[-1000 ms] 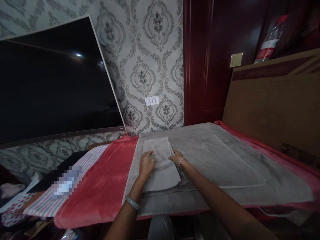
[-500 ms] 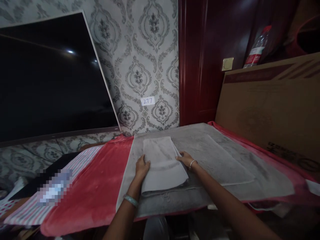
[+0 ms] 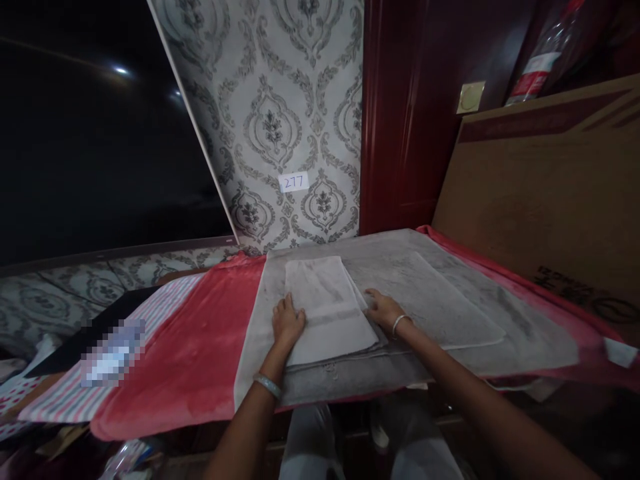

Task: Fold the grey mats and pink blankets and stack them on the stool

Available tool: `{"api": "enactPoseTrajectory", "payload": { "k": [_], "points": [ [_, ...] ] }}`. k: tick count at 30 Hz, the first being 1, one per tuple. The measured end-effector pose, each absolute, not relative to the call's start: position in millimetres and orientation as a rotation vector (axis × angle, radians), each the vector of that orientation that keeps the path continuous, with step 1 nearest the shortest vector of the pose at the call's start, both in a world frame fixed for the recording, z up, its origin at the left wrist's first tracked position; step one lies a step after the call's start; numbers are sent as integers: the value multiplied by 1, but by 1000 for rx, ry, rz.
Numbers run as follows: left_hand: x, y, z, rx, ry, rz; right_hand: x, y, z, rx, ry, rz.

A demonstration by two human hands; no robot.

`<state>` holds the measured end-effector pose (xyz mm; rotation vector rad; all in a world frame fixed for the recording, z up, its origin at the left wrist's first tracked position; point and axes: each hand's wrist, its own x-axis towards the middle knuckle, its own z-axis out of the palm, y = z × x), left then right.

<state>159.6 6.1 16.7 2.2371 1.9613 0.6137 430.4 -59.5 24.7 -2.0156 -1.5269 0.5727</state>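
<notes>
A folded light grey cloth, towel-like [image 3: 325,310], lies in layers on a larger grey cloth [image 3: 435,247]. My left hand [image 3: 289,322] rests flat on the folded towel's left edge, thumb apart from the fingers. At the towel's right side, my right hand [image 3: 385,312] has its fingers curled at the edge of the layers, thumb and forefinger on the fabric. The fingertips there are partly hidden by the hand. The layers fan out slightly near the lower right corner.
A red blanket [image 3: 185,360] lies under the grey cloth, beside a striped cloth [image 3: 60,397]. A large screen [image 3: 110,147] stands at the left. On the right a cardboard box [image 3: 540,180] carries a plastic bottle [image 3: 535,77]. A patterned wall [image 3: 320,127] is behind.
My right hand has shifted slightly right, and the towel's lower right layers are more spread. My left hand stays at the left edge. The view has tilted down.
</notes>
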Motion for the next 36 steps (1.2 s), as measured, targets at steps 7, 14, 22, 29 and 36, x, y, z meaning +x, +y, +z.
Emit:
{"api": "enactPoseTrajectory", "payload": {
  "k": [7, 14, 22, 29, 36],
  "points": [
    [161, 6, 21, 2112, 1857, 615, 414, -55, 31, -2107, -1595, 534],
    [142, 16, 13, 1561, 1487, 1083, 420, -62, 25, -2050, -1522, 710],
    [93, -35, 9, 1471, 1026, 940, 427, -59, 33, -1770, -1284, 1198],
    [85, -83, 2, 2122, 1118, 729, 418, -46, 58, -1426, -1064, 1383],
    [112, -94, -11, 2264, 1350, 775, 420, -38, 66, -1322, -991, 1427]
  ]
}}
